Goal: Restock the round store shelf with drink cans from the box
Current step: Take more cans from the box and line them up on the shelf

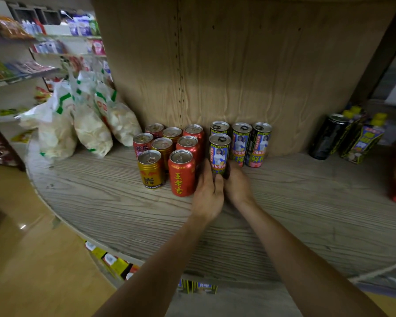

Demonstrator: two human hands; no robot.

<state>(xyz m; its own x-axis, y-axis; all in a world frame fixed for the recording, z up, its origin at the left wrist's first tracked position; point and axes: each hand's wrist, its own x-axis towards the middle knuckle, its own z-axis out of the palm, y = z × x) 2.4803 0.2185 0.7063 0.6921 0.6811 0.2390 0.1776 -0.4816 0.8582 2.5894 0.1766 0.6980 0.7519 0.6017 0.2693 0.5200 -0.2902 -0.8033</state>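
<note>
Hands meet at the foot of a slim can. The left hand curls its fingers round the can's left side and the right hand cups the right, so both hold it low down. The can stands upright on the shelf, its long axis vertical. It is straight ahead of both hands toward the back wall, and neither hand is clearly nearer.

It fronts a short row: one matching can stands just behind it and two more are to the right against the wall. The front red can stands tight against the left hand, with a gold can beyond it. To my eye, letting go means drawing both hands back toward the shelf's front edge without nudging that red can. No box is in sight.
</note>
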